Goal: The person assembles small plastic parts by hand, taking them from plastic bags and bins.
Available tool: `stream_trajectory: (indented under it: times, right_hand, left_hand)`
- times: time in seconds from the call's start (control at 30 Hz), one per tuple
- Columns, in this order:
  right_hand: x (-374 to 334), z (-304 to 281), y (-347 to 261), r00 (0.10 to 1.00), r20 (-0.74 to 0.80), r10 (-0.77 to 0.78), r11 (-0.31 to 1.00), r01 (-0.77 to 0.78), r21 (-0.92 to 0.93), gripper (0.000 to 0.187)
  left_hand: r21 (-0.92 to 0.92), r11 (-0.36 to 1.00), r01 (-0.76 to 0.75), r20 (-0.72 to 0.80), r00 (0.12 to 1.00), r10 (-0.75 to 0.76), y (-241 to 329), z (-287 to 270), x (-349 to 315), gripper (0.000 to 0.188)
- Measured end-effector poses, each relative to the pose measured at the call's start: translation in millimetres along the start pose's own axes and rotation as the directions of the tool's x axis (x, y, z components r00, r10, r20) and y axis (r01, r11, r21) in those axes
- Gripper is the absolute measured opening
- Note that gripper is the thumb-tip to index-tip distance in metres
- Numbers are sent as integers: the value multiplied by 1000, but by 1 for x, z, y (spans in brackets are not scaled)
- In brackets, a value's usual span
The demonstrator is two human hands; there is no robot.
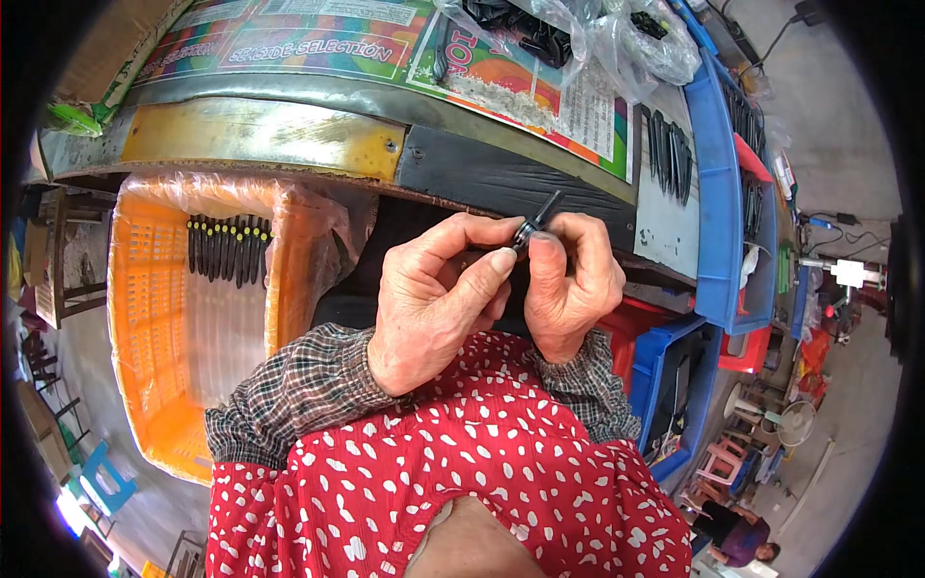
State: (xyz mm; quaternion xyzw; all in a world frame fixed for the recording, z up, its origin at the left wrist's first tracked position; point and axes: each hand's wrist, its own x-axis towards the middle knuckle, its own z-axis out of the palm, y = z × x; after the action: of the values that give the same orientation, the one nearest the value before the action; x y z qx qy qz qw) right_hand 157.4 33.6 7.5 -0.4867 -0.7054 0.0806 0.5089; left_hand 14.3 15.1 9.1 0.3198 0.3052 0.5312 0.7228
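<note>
Left hand and right hand, frame centre, knuckles up, fingertips meeting: both grips pinched on small black plastic part before bench.

a crate sits left of the hands, a row of pens inside it. the counter lies beyond, bags on it; trays stand right.

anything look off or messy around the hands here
Nothing stands out. Both hands, left hand and right hand, pinch a small black part between the fingertips. The black pieces with yellow ends lie in a neat row in the plastic-lined orange crate, and nothing looks spilled or broken.
</note>
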Motion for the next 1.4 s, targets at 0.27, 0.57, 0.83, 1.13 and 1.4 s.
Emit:
stream_trajectory:
  times: [0.27,0.57,0.83,1.13,1.4]
  right_hand:
    - [-2,-14,8,944,166,284,875,-326,359,37]
    - [14,-18,-10,840,315,441,690,-542,480,47]
    - [4,-18,-10,855,417,307,747,-488,451,58]
    - [5,-21,-3,897,382,224,803,-392,449,57]
    - [-4,-30,-2,931,285,227,866,-327,377,65]
  left_hand:
    - [4,999,34,6,999,-34,0,-1,1,19]
    - [76,997,0,29,1000,-2,0,1,-3,21]
    - [148,984,-98,57,994,90,-5,0,-6,22]
    - [190,978,-83,35,996,78,1,9,-3,22]
    - [402,904,-145,65,989,129,-10,13,-5,22]
